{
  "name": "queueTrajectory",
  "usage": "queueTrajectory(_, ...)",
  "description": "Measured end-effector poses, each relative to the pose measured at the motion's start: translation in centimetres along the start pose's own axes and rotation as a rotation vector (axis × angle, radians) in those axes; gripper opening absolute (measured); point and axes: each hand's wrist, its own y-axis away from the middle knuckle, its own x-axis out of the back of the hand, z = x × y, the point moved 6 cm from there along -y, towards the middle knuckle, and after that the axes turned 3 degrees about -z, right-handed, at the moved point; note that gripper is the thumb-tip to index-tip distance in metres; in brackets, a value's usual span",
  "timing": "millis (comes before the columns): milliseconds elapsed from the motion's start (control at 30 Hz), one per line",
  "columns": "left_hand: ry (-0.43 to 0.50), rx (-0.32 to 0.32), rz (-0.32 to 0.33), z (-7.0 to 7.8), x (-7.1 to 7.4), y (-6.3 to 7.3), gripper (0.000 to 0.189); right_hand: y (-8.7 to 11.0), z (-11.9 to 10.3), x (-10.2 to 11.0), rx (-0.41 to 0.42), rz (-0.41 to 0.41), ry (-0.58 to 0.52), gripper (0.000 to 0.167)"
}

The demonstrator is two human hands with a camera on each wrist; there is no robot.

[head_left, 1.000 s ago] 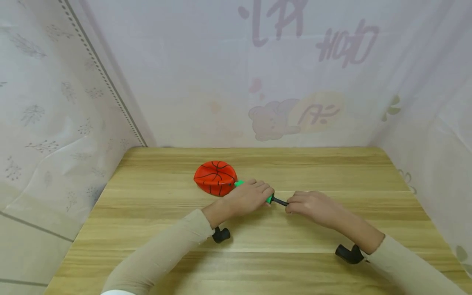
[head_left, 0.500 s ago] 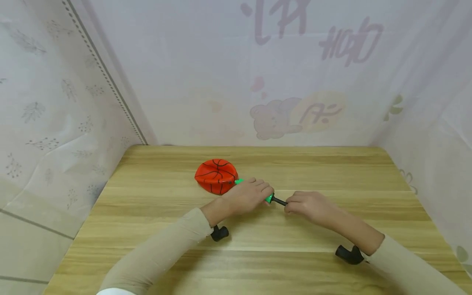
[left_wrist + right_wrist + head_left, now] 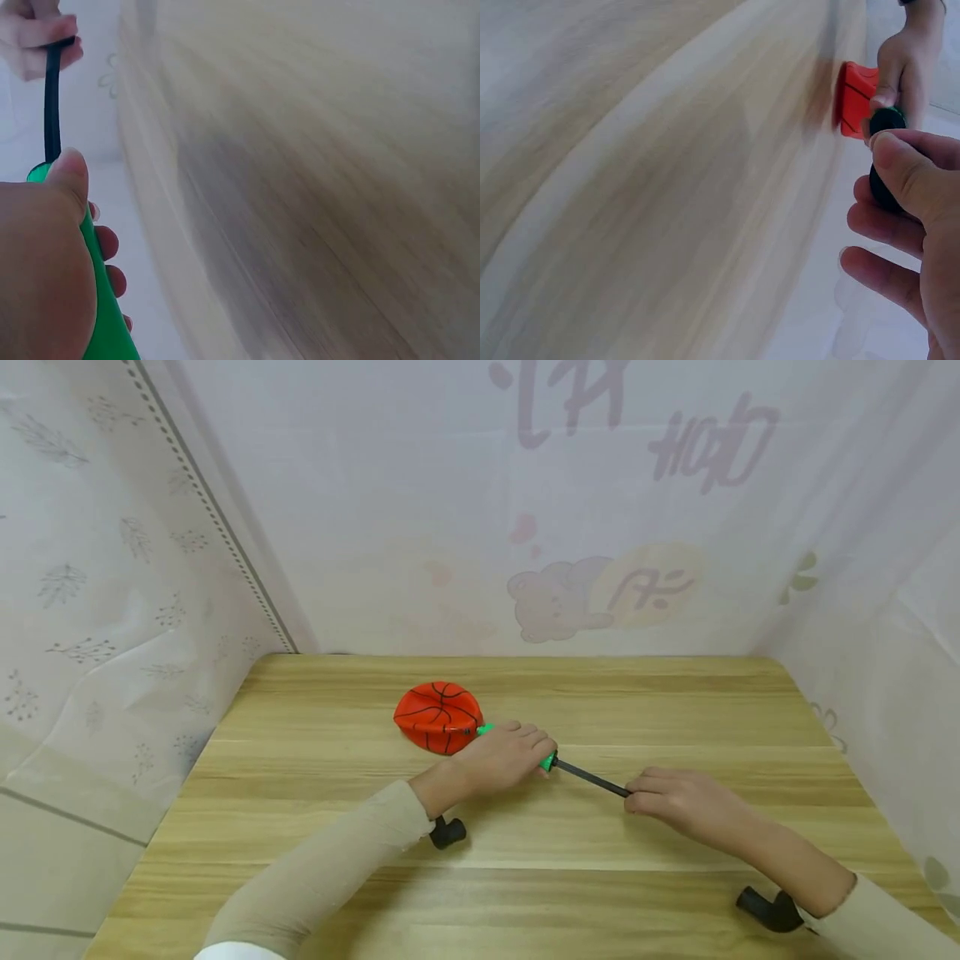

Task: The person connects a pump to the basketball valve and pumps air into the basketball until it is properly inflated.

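A partly deflated orange-red basketball (image 3: 437, 718) with black lines lies dented on the table. At its right side sits the green tip of a ball pump (image 3: 550, 762). My left hand (image 3: 501, 758) wraps round the green barrel, its thumb lying along the barrel (image 3: 109, 330) in the left wrist view. From the barrel's right end a long stretch of black rod (image 3: 592, 778) sticks out. My right hand (image 3: 678, 802) pinches the black handle (image 3: 883, 191) at the rod's end between thumb and fingers, while a lower finger is held away from it.
The wooden table (image 3: 525, 910) ends at a pale printed curtain (image 3: 390, 527) behind, with more cloth at both sides. Black wrist mounts (image 3: 448, 833) hang below each forearm, close over the tabletop.
My right hand has drawn the pump handle out to the right and toward me, so more black rod shows. My left hand and the basketball have stayed in place.
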Motion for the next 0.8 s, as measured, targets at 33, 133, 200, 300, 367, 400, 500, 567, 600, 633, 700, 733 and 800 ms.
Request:
queueTrajectory(33, -0.007, 0.0, -0.001, 0.0, 0.0, 0.0, 0.032, -0.3, 0.1, -0.1, 0.002, -0.015, 0.0, 0.041)
queueTrajectory(133, -0.027, 0.003, -0.003, 0.1, 0.1, -0.1, 0.032, -1.6, 0.5, -0.8, 0.01, -0.066, -0.004, 0.015)
queueTrajectory(200, -0.044, 0.005, -0.005, 0.2, 0.1, -0.2, 0.033, -2.6, 0.8, -1.3, 0.014, -0.086, -0.014, 0.009)
queueTrajectory(300, -0.056, 0.005, -0.002, 0.3, 0.1, -0.2, 0.032, -4.0, 1.1, -2.1, 0.017, -0.103, -0.031, 0.018)
queueTrajectory(367, -0.055, 0.006, -0.001, 0.3, 0.1, -0.3, 0.032, -4.9, 1.4, -2.5, 0.016, -0.101, -0.046, 0.019)
queueTrajectory(400, -0.054, 0.006, -0.002, 0.3, 0.0, -0.4, 0.032, -5.3, 1.5, -2.7, 0.017, -0.096, -0.058, 0.02)
queueTrajectory(500, -0.053, 0.01, -0.01, 0.5, -0.1, -0.4, 0.032, -6.2, 1.6, -3.2, 0.018, -0.074, -0.073, 0.021)
queueTrajectory(567, -0.048, 0.014, -0.01, 0.5, 0.0, -0.3, 0.032, -6.6, 1.7, -3.4, 0.015, -0.06, -0.072, 0.02)
queueTrajectory(600, -0.044, 0.012, -0.007, 0.4, 0.0, -0.3, 0.032, -6.6, 1.6, -3.4, 0.013, -0.054, -0.069, 0.02)
queueTrajectory(633, -0.041, 0.011, -0.005, 0.4, 0.1, -0.2, 0.032, -6.6, 1.6, -3.4, 0.011, -0.052, -0.063, 0.02)
queueTrajectory(700, -0.033, 0.009, 0.005, 0.2, 0.3, 0.0, 0.031, -6.4, 1.5, -3.3, 0.009, -0.04, -0.053, 0.019)
queueTrajectory(733, -0.031, 0.011, 0.007, 0.0, 0.4, 0.1, 0.031, -6.1, 1.4, -3.1, 0.009, -0.035, -0.051, 0.018)
queueTrajectory(800, -0.028, 0.012, 0.006, -0.2, 0.5, 0.3, 0.031, -5.4, 1.3, -2.8, 0.012, -0.026, -0.048, 0.014)
